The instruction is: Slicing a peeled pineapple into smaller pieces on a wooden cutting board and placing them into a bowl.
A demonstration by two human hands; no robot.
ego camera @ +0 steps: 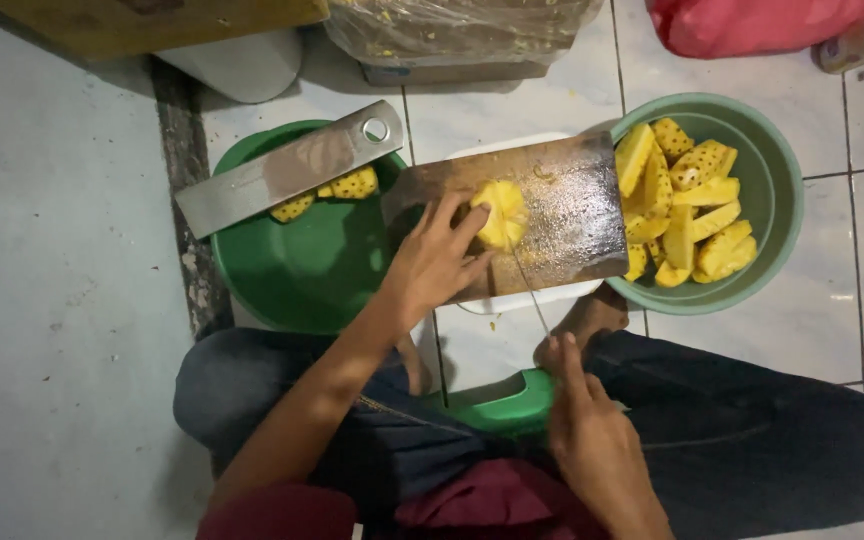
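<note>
Centre frame: left hand point(434, 262), fingers spread, pins a peeled pineapple point(500, 212) steady on the wet cutting board point(562, 215). Lower right, right hand point(592, 440) grips what looks like a thin knife point(530, 292), blade toward the fruit.

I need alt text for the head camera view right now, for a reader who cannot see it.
Seen from above, a seated person's left hand steadies a peeled pineapple piece on a wooden cutting board, while the right hand holds a thin knife. A pale green bowl of cut pineapple sits beside the board.
</note>
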